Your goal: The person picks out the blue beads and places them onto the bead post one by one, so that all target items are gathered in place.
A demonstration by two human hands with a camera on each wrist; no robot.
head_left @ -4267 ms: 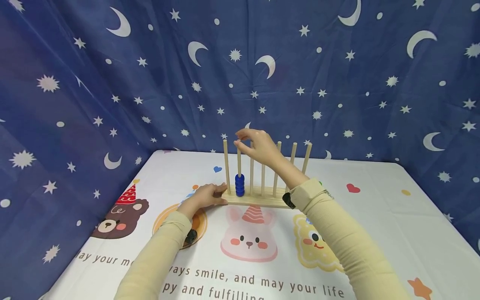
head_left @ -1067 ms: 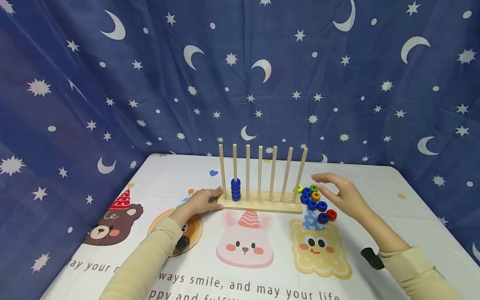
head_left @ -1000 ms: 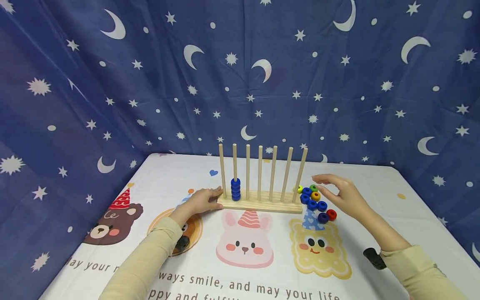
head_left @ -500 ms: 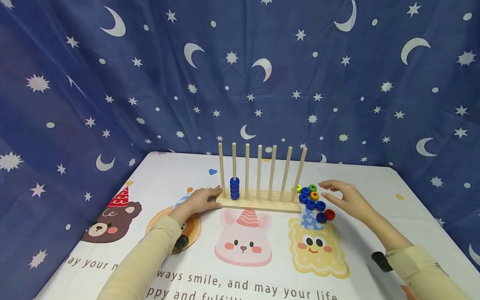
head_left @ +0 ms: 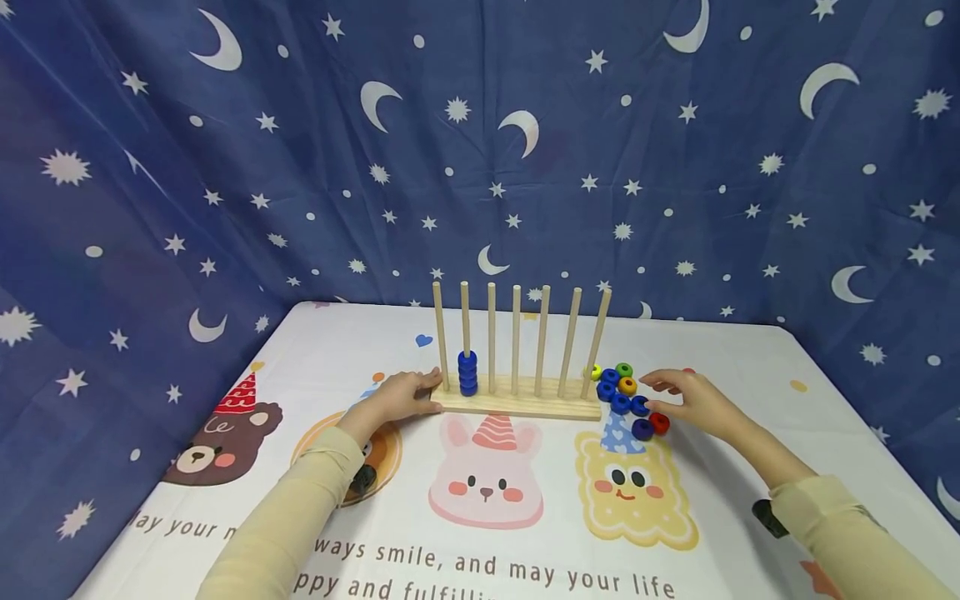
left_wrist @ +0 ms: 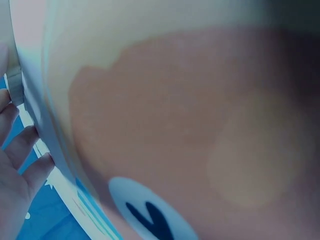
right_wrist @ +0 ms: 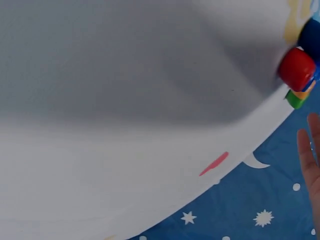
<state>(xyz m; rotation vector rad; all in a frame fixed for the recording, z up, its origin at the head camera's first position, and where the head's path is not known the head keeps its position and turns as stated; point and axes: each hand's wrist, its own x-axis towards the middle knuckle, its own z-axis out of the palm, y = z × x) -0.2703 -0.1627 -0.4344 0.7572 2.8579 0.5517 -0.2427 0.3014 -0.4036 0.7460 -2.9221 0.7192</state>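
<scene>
A wooden peg rack [head_left: 525, 408] stands in the middle of the table, its row of upright pegs on a pale base. Several blue beads [head_left: 468, 373] are stacked on the second peg from the left. My left hand [head_left: 397, 397] holds the base's left end, thumb in front and fingers behind. Right of the rack lies a loose group of beads, among them a blue bead [head_left: 640, 406], a red bead [right_wrist: 297, 69] and a green bead [head_left: 624, 369]. My right hand [head_left: 693, 403] hovers at their right side, thumb and fingers apart, fingertips close to the blue bead.
An orange bead [head_left: 627, 386], a yellow bead [head_left: 596, 372] and a dark blue bead [head_left: 642, 429] lie in the same group. The white tablecloth [head_left: 510, 558] carries printed animals and lettering. A blue star-and-moon curtain [head_left: 480, 150] hangs behind and at the left.
My right hand has gone from the top of the second peg to the loose beads, then shifted slightly right and lower beside them. The left hand keeps its place on the rack.
</scene>
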